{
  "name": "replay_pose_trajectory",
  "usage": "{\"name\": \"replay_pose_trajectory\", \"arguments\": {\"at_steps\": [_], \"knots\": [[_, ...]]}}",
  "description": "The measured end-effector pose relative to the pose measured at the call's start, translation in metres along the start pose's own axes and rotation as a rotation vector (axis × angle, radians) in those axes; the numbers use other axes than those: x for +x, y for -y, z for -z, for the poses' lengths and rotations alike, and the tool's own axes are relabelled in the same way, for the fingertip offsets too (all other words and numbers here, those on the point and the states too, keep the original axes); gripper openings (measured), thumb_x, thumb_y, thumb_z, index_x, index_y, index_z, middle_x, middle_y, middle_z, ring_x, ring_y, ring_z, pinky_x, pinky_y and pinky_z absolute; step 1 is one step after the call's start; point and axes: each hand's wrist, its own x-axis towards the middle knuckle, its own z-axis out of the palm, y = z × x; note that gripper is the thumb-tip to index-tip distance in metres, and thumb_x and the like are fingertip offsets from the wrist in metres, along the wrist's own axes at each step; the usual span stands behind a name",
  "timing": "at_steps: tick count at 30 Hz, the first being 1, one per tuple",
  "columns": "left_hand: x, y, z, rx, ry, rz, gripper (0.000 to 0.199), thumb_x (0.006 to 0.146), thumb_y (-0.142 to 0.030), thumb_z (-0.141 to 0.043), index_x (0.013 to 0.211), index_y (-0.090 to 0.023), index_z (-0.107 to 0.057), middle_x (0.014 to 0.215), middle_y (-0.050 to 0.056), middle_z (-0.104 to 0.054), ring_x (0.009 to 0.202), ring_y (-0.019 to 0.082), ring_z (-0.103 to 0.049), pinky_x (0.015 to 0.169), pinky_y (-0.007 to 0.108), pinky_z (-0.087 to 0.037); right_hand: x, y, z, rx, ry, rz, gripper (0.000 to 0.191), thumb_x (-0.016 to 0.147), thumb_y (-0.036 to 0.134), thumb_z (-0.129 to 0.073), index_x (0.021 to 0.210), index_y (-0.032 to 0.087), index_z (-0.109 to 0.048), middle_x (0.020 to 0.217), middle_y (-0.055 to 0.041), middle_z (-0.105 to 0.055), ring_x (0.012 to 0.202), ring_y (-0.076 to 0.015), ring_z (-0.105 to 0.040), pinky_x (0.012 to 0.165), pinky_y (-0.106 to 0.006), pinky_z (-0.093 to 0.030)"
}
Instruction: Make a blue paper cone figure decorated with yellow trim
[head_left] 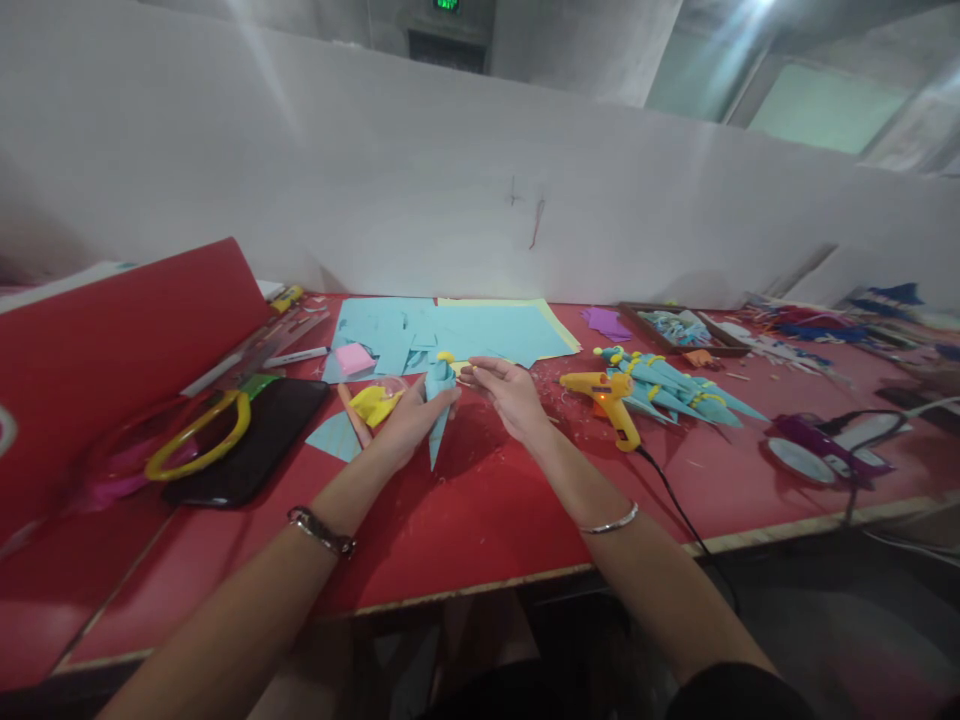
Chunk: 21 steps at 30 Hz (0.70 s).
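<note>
My left hand (411, 418) is wrapped round a light blue paper cone (439, 408), its pointed end hanging down over the table. A curved yellow piece (446, 357) sits at the cone's wide top end. Just right of the cone, my right hand (510, 395) has thumb and fingertips pinched together; a small yellowish bit seems to lie between them, too small to name. A yellow crumpled piece (376, 404) lies behind my left wrist. To the right of my right hand rests a yellow glue gun (604, 397) with an orange light, beside several finished-looking blue cones (679, 385) with yellow trim.
Blue paper sheets (487, 330) and a pink sticky-note pad (353, 358) lie at the back. On the left are a black phone (259, 440), yellow-handled scissors (199, 437) and a red board (127, 370). A brown tray (731, 347) and a purple device (832, 450) are on the right.
</note>
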Motion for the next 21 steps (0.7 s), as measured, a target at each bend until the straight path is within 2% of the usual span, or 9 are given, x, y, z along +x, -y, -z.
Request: {"name": "replay_pose_trajectory", "arguments": {"at_steps": [3,7,10,13,18,21], "knots": [[-0.0003,0.0001,0.0,0.003,-0.001,-0.006,0.022,0.063,-0.035,-0.059,0.072,-0.018,-0.048,0.052,-0.005,-0.05,0.047,0.008,-0.043,0.048,0.022,-0.032,-0.0001,0.0005,-0.0003,-0.029,-0.018,-0.017,0.018,0.065,0.031,-0.064,0.075,0.017,-0.062,0.068,-0.0009,-0.065,0.067,-0.0111,-0.062,0.072,-0.027,-0.047],[-0.0003,-0.0001,-0.0004,0.008,-0.001,-0.002,0.023,0.064,-0.034,-0.06,0.074,-0.017,-0.047,0.052,-0.006,-0.05,0.048,0.007,-0.044,0.048,0.021,-0.033,0.0006,-0.0005,0.0002,-0.06,-0.049,0.025,0.017,0.058,0.028,-0.068,0.069,0.017,-0.06,0.057,0.0044,-0.061,0.055,-0.0074,-0.057,0.063,-0.022,-0.046],[-0.0006,-0.0009,-0.0004,0.005,0.015,0.008,0.024,0.063,-0.034,-0.06,0.077,-0.018,-0.048,0.052,-0.007,-0.049,0.047,0.007,-0.043,0.047,0.02,-0.032,0.0008,-0.0011,-0.0002,-0.038,-0.009,0.01,0.02,0.056,0.025,-0.07,0.07,0.018,-0.06,0.061,0.0037,-0.063,0.061,-0.0089,-0.06,0.065,-0.023,-0.047],[-0.0019,-0.0026,-0.0004,0.015,0.032,-0.002,0.024,0.064,-0.032,-0.061,0.078,-0.018,-0.048,0.052,-0.007,-0.049,0.046,0.006,-0.041,0.047,0.02,-0.032,0.0007,-0.0003,-0.0008,-0.033,0.015,-0.017,0.018,0.061,0.03,-0.066,0.074,0.017,-0.061,0.065,0.0006,-0.065,0.066,-0.0107,-0.062,0.068,-0.024,-0.047],[-0.0034,-0.0043,-0.0007,0.004,0.037,0.001,0.025,0.064,-0.032,-0.061,0.078,-0.018,-0.047,0.053,-0.007,-0.049,0.047,0.006,-0.041,0.046,0.019,-0.031,0.0004,0.0005,-0.0003,-0.087,-0.025,0.019,0.017,0.063,0.032,-0.065,0.069,0.017,-0.06,0.059,0.0032,-0.061,0.054,-0.0075,-0.057,0.062,-0.023,-0.046],[-0.0031,-0.0036,-0.0008,0.011,0.034,-0.001,0.025,0.063,-0.032,-0.061,0.079,-0.018,-0.047,0.053,-0.007,-0.049,0.047,0.006,-0.041,0.046,0.019,-0.031,0.0003,0.0001,-0.0004,-0.077,-0.022,0.023,0.018,0.058,0.026,-0.069,0.07,0.017,-0.06,0.061,0.0032,-0.062,0.059,-0.009,-0.059,0.065,-0.024,-0.047]]}}
